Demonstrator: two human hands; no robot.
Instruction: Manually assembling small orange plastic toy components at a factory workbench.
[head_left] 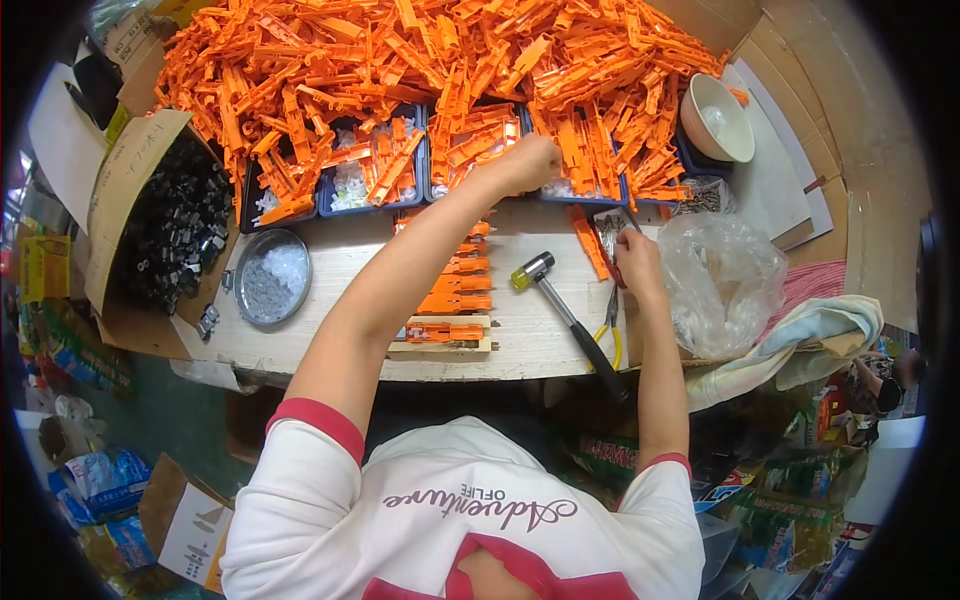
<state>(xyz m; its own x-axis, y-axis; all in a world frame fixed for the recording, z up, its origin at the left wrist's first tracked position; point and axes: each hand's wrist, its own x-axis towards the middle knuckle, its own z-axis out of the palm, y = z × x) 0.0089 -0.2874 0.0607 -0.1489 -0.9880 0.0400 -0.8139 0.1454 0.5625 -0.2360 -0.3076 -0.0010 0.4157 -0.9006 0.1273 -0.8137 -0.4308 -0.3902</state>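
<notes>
My left hand (532,166) reaches across to the trays at the back, its fingers curled closed over the orange plastic parts (585,160). What it pinches, if anything, is hidden. Lower right, my right hand (640,264) has its fingers drawn together beside a small pile of metal pins (609,228); anything between them is too small to make out. Close by lie yellow-handled pliers (617,345) and a single orange part (588,243). A hammer (560,305) with a yellow-tipped head rests between my arms. Several orange pieces (458,302) are lined up behind a wooden fixture (398,346) holding another orange piece.
A large orange heap (330,60) covers the back, spilling over blue trays (372,208). At left are a round metal dish (246,290) and a cardboard box (112,225) of black parts. A white bowl (735,140), plastic bag (715,290) and cloth (790,345) sit right.
</notes>
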